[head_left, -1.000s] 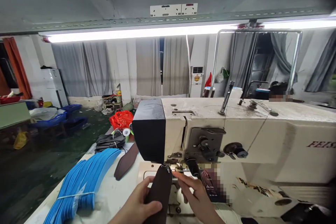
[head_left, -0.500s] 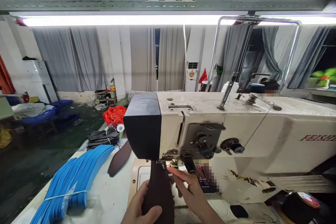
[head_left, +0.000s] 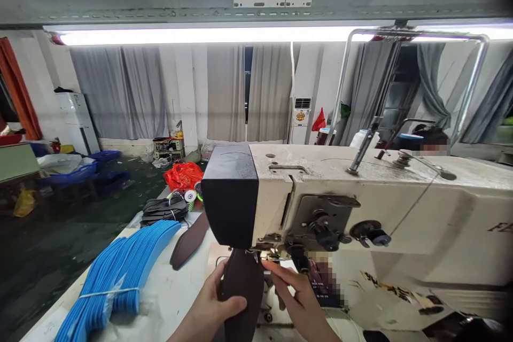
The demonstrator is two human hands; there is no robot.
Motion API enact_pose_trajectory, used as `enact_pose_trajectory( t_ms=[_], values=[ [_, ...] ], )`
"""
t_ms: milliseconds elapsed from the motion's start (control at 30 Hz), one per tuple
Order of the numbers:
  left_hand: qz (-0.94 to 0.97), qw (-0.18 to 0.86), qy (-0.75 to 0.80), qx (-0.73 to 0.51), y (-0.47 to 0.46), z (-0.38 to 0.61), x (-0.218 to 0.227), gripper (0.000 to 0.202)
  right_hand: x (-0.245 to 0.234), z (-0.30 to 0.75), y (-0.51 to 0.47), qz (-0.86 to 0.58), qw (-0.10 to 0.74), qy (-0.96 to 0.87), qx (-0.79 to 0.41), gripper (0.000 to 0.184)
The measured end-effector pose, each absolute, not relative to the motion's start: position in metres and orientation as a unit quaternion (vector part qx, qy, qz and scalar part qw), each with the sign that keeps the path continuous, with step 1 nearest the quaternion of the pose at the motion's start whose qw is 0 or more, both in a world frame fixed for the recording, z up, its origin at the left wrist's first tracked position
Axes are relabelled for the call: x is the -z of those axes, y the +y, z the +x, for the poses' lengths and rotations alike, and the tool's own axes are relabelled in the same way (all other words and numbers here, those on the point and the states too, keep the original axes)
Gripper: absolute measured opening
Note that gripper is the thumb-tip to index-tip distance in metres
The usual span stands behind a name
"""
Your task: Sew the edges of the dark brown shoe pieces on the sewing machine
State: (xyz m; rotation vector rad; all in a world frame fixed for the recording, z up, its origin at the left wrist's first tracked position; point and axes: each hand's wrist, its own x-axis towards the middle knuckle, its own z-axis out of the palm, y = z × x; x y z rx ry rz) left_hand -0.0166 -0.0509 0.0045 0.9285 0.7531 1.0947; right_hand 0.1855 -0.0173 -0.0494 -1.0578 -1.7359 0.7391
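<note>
Brown piece: far end beneath the machine head, long axis 12–6 o'clock. Your left hand pinches its 9 o'clock edge, thumb on top; your right hand, nearer that end, at 1 o'clock. Right grip: cannot tell.

A lit tube light stretched overhead. Grey curtains and an orange curtain hung back there; a white cabinet stood beyond a blue basket.
</note>
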Motion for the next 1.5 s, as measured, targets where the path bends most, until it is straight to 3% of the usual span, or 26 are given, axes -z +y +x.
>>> enact_pose_trajectory(
  t_ms=[233,533,833,1100,1500],
  values=[
    [0.398,0.654,0.372,-0.524,-0.050,-0.009,-0.001,0.064,0.052,0.186,-0.017,-0.423,0.473,-0.703,-0.322,0.042],
    [0.371,0.636,0.440,-0.514,-0.036,0.009,0.009,0.082,0.052,0.186,-0.016,-0.439,0.454,-0.710,-0.311,0.044],
    [0.378,0.625,0.423,-0.537,-0.017,0.014,-0.002,0.033,0.049,0.184,-0.018,-0.438,0.476,-0.716,-0.262,0.039],
    [0.400,0.636,0.391,-0.531,0.008,0.013,-0.010,0.016,0.044,0.183,-0.020,-0.443,0.474,-0.719,-0.251,0.040],
    [0.399,0.613,0.412,-0.543,0.009,0.012,-0.004,0.027,0.042,0.180,-0.024,-0.429,0.482,-0.719,-0.259,0.041]
  ],
)
